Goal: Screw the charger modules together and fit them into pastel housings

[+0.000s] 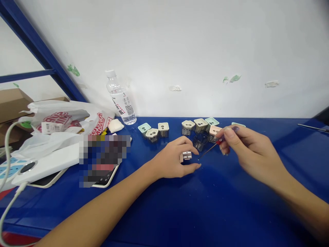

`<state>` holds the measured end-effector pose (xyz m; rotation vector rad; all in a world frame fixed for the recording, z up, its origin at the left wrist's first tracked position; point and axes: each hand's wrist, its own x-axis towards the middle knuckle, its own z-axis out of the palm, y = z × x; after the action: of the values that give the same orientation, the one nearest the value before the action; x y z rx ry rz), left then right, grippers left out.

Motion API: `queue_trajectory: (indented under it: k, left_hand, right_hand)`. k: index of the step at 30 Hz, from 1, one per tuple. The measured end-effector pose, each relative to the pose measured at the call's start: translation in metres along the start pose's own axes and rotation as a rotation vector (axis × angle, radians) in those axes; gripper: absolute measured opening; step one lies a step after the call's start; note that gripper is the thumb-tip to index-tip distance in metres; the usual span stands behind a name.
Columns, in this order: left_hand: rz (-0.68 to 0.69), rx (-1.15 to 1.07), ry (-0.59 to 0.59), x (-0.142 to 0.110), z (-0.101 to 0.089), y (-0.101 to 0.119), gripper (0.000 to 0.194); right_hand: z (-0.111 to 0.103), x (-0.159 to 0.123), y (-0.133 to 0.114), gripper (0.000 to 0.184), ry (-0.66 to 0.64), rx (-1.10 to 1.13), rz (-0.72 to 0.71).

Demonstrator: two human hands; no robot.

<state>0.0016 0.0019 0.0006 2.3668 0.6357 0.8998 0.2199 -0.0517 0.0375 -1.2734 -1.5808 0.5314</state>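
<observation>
My left hand [172, 158] is curled round a pencil sharpener top with a metal sharpener block [187, 155]; its thumb and index finger stand apart. My right hand [246, 147] grips a thin screwdriver [208, 150] by its red handle, the shaft slanting down left to a tip near my left fingertips. A tiny light speck at that tip is too small to make out. Behind my hands sits a dark see-through sharpener container [200, 141], its top open. A pink-topped pencil sharpener [215, 130] is partly hidden by my right hand.
Several two-hole pencil sharpeners [162, 129] stand along the back of the blue table [180, 212]. A water bottle [120, 99] stands by the wall. Left are a plastic bag [64, 116], a phone [109, 176], a white power bank [51, 164] and a cable [12, 202]. Another metal rod [312, 127] lies far right.
</observation>
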Motion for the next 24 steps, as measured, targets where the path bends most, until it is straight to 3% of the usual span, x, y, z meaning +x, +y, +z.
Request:
queue_trajectory:
  k: [12,24]
  left_hand:
    - [0.045,-0.009,0.055,-0.0002,0.0062,-0.0014,0.01]
    - [0.032,0.003,0.176,-0.0004,0.0104,0.0004,0.013]
  right_hand:
    - [0.002,-0.0023,-0.0107,0.038,0.086,0.16,-0.046]
    - [0.0025,-0.0074,-0.0086,0.022,0.189,0.018,-0.13]
